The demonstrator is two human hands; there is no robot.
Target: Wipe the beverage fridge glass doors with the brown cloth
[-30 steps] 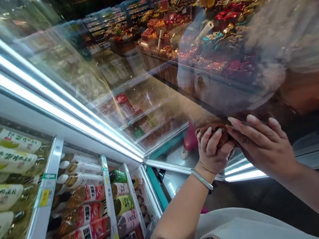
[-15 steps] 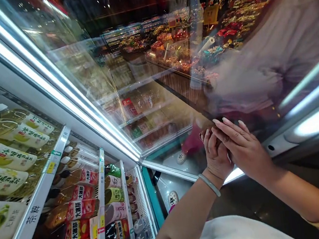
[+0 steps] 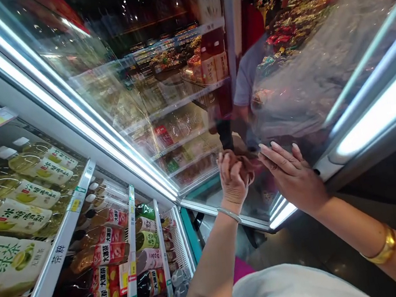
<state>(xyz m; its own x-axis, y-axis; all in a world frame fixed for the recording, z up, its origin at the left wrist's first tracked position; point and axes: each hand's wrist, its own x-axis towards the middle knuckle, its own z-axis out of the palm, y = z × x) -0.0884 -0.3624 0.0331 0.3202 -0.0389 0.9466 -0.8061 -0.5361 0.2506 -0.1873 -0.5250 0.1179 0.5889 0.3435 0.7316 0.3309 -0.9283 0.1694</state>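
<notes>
My right hand (image 3: pixel 292 175) lies with fingers stretched out on the glass door (image 3: pixel 197 141) of a lit drinks cooler, close to the door's outer frame. To its left, my left hand (image 3: pixel 234 178) is raised at the same pane with its fingers curled in. Whatever is inside those fingers, if anything, I cannot make out; a brownish patch beside them may be a reflection. A gap separates the two hands. A pale bangle (image 3: pixel 229 215) circles my left wrist, and a gold bracelet (image 3: pixel 382 246) sits on my right forearm.
Shelves on the left hold several bottled drinks, including pale green tea bottles (image 3: pixel 26 200) and red-labelled ones (image 3: pixel 104 251). Bright light strips (image 3: pixel 68 102) run along the cooler frame. Behind the glass, a person in a bluish shirt (image 3: pixel 247 81) shows near colourful goods (image 3: pixel 281 35).
My left hand has moved left, away from my right hand, which it was touching. The door's outer edge now appears farther left, and the person in the bluish shirt has come into sight.
</notes>
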